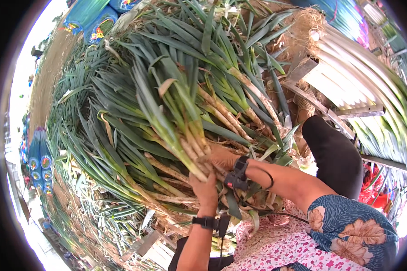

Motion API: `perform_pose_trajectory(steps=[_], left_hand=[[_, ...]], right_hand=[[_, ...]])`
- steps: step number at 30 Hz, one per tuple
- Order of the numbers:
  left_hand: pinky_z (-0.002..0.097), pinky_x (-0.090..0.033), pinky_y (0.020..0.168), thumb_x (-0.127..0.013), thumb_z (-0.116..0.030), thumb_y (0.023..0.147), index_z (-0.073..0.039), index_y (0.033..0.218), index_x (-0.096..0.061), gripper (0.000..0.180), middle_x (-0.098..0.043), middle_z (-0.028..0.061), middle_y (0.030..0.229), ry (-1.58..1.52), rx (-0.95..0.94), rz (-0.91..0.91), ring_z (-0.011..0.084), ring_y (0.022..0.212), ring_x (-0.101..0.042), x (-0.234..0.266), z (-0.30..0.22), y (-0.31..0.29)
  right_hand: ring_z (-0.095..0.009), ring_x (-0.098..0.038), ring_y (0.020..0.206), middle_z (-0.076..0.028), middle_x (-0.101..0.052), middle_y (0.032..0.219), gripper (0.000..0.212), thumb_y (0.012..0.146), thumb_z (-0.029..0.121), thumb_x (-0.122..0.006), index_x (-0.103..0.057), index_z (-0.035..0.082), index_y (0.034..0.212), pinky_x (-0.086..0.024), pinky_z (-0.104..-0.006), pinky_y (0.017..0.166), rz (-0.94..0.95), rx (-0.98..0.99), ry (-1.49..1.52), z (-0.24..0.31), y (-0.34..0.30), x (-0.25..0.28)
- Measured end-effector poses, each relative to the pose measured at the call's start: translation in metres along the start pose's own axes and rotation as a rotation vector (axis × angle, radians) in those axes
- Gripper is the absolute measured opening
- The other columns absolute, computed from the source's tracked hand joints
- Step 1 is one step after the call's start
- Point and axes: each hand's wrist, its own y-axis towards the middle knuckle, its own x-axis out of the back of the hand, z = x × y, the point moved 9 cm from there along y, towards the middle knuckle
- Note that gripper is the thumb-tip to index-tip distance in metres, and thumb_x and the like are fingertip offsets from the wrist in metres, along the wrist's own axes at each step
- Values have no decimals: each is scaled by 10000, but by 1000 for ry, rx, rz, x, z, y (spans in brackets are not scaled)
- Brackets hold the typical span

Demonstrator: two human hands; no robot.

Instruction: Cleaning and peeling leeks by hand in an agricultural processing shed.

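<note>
A few large green onions (pixel 185 119) are gathered in front of me, their green leaves pointing away and their pale lower ends toward me. My left hand (pixel 205 192) is closed around a pale stalk near its lower end. Just above and to its right, my right hand (pixel 222 158) is closed on the lower ends of the same handful; its fingertips are partly hidden. Under and around both hands lies a wide heap of unpeeled green onions (pixel 122 135), with soil-stained outer skins on the stalks. Both wrists wear black straps with small devices and cables.
Clean white green onions (pixel 348 67) lie stacked on a metal rack (pixel 362 111) at the right, beside my dark-clad knee (pixel 332 156). Blue wrapped bundles (pixel 88 20) sit at the far left, and another bundle (pixel 40 156) stands at the left. Red plastic (pixel 370 187) is behind the knee.
</note>
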Motion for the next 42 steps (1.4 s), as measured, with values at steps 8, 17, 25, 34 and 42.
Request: perform_pose_trajectory(steps=[8,17,25,34,42], left_hand=[[298,-443,819,-639,-138,832,36,1253,-397,516,-533,123,1119,-244,-100,-83,187,952,-532,2,-58,18],[289,-417,848,-553,-132,879,-2,1263,-439,421,-505,98,1191,-190,136,14,184,1052,-500,27,-51,25],[299,-452,822,-525,-137,905,-40,1153,-523,266,-581,59,1075,-508,156,259,182,992,-570,27,-94,-66],[325,-414,891,-528,-190,912,-43,1170,-527,297,-576,67,1108,-441,-72,498,182,1049,-546,44,-151,-120],[335,-409,880,-547,-256,905,-65,1165,-537,323,-576,46,1112,-474,-212,552,156,1004,-558,65,-142,-143]], right_hand=[[-326,-556,1026,-236,-580,1115,661,736,426,-676,-492,18,1222,-419,-370,896,-21,93,-285,82,20,7],[-356,-513,1013,-181,-543,1066,344,795,253,-575,-548,67,1083,-440,-446,839,-1098,-193,-624,-26,-70,218],[-355,-571,986,-224,-605,1009,497,766,320,-628,-551,7,1145,-452,-410,842,-499,-435,-680,-55,-50,238],[-189,-622,645,-101,-618,697,256,829,249,-622,-614,-6,844,-469,-335,599,-216,-26,-631,99,-108,110],[-127,-516,502,-41,-539,634,221,878,236,-562,-504,24,856,-416,-256,443,-187,-85,-389,186,-291,11]])
